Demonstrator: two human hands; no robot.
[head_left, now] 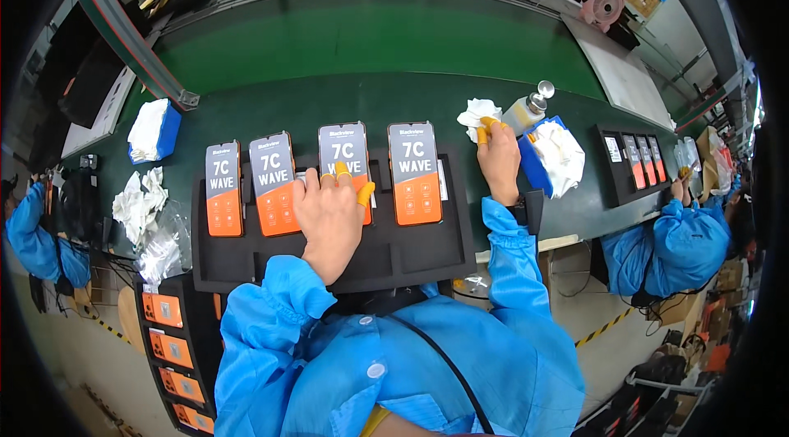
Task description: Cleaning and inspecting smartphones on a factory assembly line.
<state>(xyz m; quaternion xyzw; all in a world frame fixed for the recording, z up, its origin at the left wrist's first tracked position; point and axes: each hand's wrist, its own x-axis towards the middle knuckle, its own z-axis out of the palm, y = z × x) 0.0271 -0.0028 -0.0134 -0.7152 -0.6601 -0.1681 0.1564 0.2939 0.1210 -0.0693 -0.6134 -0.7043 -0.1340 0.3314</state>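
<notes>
Left hand on the third phone, right hand at a white cloth

The third phone from the left, grey above and orange below on its face, stands in the row of four across a black tray. The left hand lies over its lower part, fingers partly spread and the thumb by its right edge; whether they grip it, I cannot tell. Yellow finger covers show on both hands. To the left are the first phone and the second phone; to the right, apart from the left hand, is the fourth phone. All have the same grey-and-orange face.

Right of the tray, the right hand has its fingers drawn together on a crumpled white cloth. Just beside it stand a bottle and a blue box filled with white cloths. A second blue box is at the left on the green counter, with loose crumpled cloths and clear plastic nearer the person. Farther right, another black tray carries more phones, near a co-worker's blue sleeve.
</notes>
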